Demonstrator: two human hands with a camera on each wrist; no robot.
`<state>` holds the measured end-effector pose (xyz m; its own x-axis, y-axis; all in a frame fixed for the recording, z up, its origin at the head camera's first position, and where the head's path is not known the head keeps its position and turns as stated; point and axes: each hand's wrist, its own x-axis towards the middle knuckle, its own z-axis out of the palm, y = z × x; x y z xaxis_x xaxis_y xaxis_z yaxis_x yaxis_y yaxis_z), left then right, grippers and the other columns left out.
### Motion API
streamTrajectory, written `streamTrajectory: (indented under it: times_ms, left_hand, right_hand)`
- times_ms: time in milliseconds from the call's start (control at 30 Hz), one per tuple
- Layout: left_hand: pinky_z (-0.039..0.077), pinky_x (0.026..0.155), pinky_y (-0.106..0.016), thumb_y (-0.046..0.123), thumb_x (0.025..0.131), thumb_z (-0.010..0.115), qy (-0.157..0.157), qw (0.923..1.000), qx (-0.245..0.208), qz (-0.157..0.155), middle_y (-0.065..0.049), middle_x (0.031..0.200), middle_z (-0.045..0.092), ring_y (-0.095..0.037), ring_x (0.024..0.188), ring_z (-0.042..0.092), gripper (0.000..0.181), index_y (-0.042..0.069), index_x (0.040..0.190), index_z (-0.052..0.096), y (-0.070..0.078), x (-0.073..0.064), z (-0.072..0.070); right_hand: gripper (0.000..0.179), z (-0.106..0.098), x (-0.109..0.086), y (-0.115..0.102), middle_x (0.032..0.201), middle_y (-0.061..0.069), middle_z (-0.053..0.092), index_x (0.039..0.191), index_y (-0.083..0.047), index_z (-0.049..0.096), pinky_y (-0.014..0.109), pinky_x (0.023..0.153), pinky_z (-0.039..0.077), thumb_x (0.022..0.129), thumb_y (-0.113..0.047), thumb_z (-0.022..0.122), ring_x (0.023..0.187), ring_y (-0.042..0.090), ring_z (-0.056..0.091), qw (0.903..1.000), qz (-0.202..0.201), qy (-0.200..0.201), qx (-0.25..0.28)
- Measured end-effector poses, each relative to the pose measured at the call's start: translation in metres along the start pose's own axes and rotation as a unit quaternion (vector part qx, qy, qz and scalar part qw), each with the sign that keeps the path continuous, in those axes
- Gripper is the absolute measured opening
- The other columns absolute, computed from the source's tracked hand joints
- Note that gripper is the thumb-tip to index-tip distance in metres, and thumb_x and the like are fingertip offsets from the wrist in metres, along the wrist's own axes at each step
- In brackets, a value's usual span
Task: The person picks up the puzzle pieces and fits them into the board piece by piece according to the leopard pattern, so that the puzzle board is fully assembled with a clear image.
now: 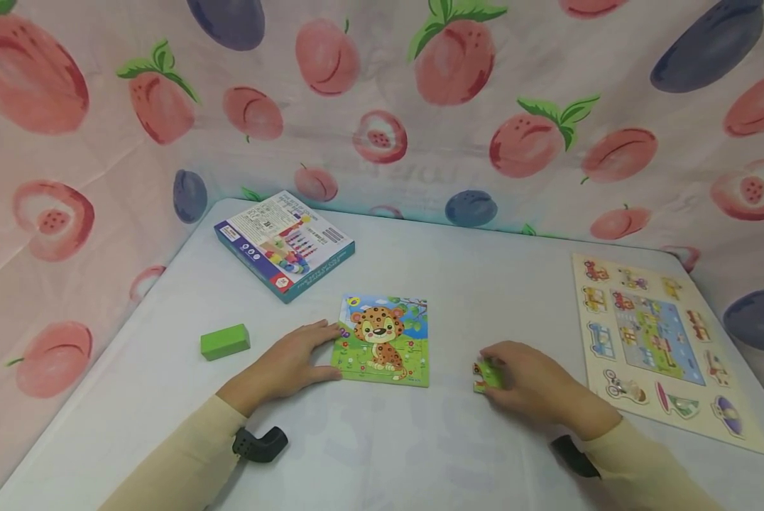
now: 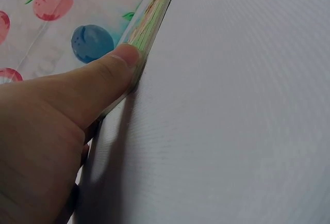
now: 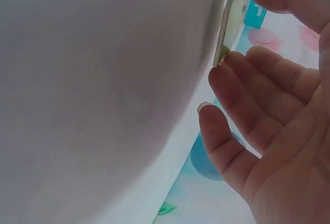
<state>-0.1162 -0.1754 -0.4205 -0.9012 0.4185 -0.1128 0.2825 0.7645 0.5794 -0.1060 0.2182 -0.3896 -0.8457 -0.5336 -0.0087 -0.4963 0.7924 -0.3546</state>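
Note:
A square leopard puzzle (image 1: 382,333) lies face up on the white table. My left hand (image 1: 297,358) rests at its left side, thumb and fingers extended with the tips at the edge. In the left wrist view the thumb (image 2: 98,82) touches the puzzle's rim (image 2: 147,35); the other fingers are mostly hidden behind it. To the right of the puzzle, my right hand (image 1: 535,380) pinches a small green puzzle piece (image 1: 489,376) with red marks. The right wrist view shows this thin piece (image 3: 232,22) between thumb and fingertips, the little finger apart from it.
A green block (image 1: 225,342) lies left of my left hand. Behind it stands a flat printed box (image 1: 286,241) with teal sides. On the right lies a wooden board (image 1: 666,348) with vehicle pieces, close to my right forearm. A fruit-patterned cloth (image 1: 382,85) hangs behind the table.

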Motion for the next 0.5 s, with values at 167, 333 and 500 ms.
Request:
streamTrajectory:
  times_ms: [167,333,500]
  left_hand:
    - [0.030,0.116,-0.053,0.037,0.087,0.078,0.000,1.0000,-0.001,0.001,-0.010,0.154,0.043,-0.033,0.145,0.032,0.069,0.011,0.145,0.053,0.000,0.000,0.000]
    - [0.031,0.116,-0.053,0.036,0.088,0.078,0.003,0.9999,-0.001,0.010,-0.010,0.153,0.045,-0.033,0.145,0.033,0.067,0.010,0.144,0.054,0.000,0.000,0.000]
    - [0.031,0.116,-0.054,0.036,0.088,0.077,0.005,0.9998,0.000,0.020,-0.011,0.152,0.046,-0.034,0.144,0.034,0.066,0.009,0.144,0.054,-0.002,0.001,0.000]
  right_hand:
    - [0.050,0.002,0.007,-0.006,0.112,0.008,0.068,0.121,0.001,0.063,0.048,0.093,0.053,0.081,-0.022,0.082,0.101,0.025,0.064,0.9999,-0.010,-0.001,0.001]
    - [0.051,0.004,0.014,-0.013,0.111,0.007,0.068,0.122,0.000,0.064,0.045,0.091,0.055,0.081,-0.024,0.082,0.099,0.022,0.064,0.9999,-0.014,0.000,-0.007]
    - [0.051,0.008,0.022,-0.019,0.109,0.004,0.068,0.121,0.000,0.064,0.042,0.089,0.056,0.081,-0.025,0.082,0.097,0.019,0.064,0.9998,-0.007,-0.005,-0.017]
